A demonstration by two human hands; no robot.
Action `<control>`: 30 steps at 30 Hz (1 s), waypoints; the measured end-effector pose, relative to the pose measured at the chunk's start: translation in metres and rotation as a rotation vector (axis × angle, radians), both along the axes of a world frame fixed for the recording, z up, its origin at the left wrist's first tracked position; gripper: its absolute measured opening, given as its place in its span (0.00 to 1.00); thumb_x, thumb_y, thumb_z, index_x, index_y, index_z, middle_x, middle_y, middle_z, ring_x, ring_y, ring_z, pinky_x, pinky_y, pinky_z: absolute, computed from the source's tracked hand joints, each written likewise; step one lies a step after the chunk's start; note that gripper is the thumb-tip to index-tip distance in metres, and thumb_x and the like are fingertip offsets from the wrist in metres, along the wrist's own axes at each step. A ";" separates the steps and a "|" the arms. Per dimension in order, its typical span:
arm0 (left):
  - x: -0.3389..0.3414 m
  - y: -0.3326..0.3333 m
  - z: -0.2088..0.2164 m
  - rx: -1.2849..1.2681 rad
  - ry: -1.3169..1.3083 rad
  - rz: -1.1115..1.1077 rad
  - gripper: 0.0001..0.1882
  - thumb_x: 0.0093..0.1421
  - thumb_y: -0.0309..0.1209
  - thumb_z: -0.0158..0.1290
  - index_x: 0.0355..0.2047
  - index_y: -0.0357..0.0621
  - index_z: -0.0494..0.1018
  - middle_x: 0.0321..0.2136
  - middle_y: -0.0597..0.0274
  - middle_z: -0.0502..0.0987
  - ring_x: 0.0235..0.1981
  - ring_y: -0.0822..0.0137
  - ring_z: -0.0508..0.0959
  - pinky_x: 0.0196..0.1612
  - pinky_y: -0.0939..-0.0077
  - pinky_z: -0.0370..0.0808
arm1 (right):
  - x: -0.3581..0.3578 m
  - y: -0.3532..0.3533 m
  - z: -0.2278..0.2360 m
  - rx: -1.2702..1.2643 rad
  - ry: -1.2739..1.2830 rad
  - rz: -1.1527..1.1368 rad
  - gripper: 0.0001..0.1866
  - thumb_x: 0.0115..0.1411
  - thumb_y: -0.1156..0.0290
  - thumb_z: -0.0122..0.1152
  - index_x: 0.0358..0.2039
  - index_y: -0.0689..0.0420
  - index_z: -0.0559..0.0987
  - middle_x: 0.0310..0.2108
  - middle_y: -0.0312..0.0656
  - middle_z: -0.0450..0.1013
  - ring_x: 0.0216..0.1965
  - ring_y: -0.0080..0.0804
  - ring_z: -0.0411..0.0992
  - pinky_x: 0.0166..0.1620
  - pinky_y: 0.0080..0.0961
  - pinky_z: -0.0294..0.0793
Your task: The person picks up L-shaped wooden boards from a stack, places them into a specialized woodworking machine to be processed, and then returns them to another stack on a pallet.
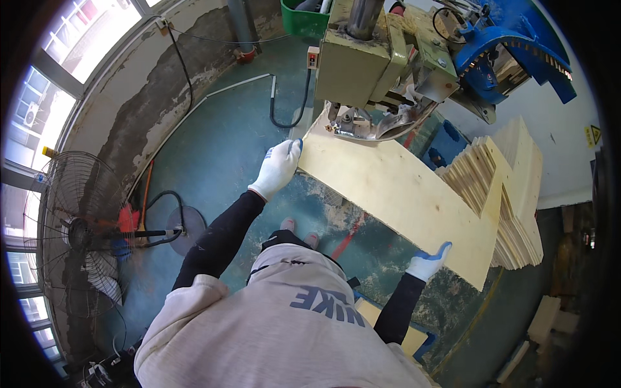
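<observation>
A long pale plywood board [388, 187] lies slantwise in front of me, its far left end under the metal foot [369, 132] of a green-grey machine. My left hand [279, 165], in a white glove with blue fingertips, is closed on the board's left edge, close to that machine foot. Nearer to me, on the right, my right hand [429, 261] wears the same kind of glove and grips the front edge, thumb on top and fingers hidden beneath. A V-shaped notch shows in the board's right part. What supports the board underneath is mostly covered.
Stacked cut plywood pieces [517, 194] stand behind the board at right. The machine body [352, 64] and a blue toothed guard [517, 45] loom above. A standing fan [81, 229] is at left, near a wall and windows. A green bin [304, 21] sits at the back.
</observation>
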State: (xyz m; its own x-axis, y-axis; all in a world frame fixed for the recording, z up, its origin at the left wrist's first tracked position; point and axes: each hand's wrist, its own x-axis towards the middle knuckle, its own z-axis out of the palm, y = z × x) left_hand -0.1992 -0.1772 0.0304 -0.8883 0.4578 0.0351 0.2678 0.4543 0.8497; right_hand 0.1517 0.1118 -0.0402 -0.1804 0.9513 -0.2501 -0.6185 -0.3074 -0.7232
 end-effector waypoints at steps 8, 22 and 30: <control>-0.014 -0.007 -0.009 0.050 -0.015 -0.045 0.17 0.73 0.37 0.44 0.36 0.33 0.73 0.27 0.37 0.73 0.27 0.39 0.71 0.32 0.58 0.70 | 0.032 -0.064 -0.025 -0.048 0.065 0.018 0.26 0.72 0.54 0.53 0.63 0.58 0.71 0.63 0.41 0.70 0.62 0.36 0.68 0.66 0.37 0.65; -0.017 -0.002 -0.052 0.189 -0.032 0.029 0.18 0.73 0.38 0.45 0.39 0.34 0.75 0.27 0.47 0.76 0.29 0.58 0.75 0.37 0.64 0.72 | 0.014 -0.047 0.037 0.133 -0.020 -0.070 0.29 0.74 0.55 0.49 0.67 0.62 0.65 0.66 0.44 0.66 0.63 0.37 0.66 0.67 0.37 0.63; -0.047 0.037 -0.026 0.148 -0.122 0.001 0.22 0.73 0.46 0.45 0.39 0.38 0.76 0.17 0.57 0.72 0.17 0.63 0.72 0.24 0.65 0.70 | 0.003 -0.020 -0.011 0.105 0.087 0.025 0.27 0.74 0.56 0.50 0.65 0.61 0.68 0.65 0.44 0.68 0.63 0.37 0.67 0.67 0.37 0.64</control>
State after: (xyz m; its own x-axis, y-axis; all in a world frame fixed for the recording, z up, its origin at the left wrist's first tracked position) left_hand -0.2462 -0.1405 0.0045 -0.8906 0.4547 -0.0059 0.1582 0.3218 0.9335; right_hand 0.1542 0.0919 -0.0510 -0.2211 0.9663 -0.1315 -0.6731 -0.2488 -0.6965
